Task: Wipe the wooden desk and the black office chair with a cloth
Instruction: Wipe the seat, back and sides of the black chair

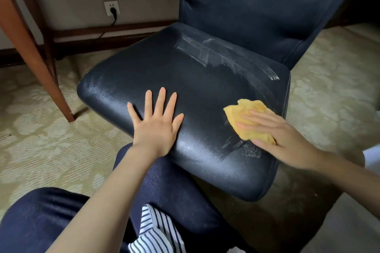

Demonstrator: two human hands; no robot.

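Observation:
The black office chair [185, 72] fills the middle of the view, its leather seat streaked with pale wet marks near the backrest. My left hand [156, 125] lies flat on the seat's front edge, fingers spread and straight. My right hand [275, 131] presses a yellow cloth [244, 115] against the right side of the seat with straight fingers. The cloth is crumpled and partly hidden under that hand. One leg of the wooden desk [35, 53] slants down at the left, and the desk's underside runs along the top edge.
A patterned pale carpet [41, 139] covers the floor around the chair. A wall socket [112, 8] with a black plug sits behind the desk, above a dark wooden skirting rail. My knees in dark trousers fill the bottom of the view.

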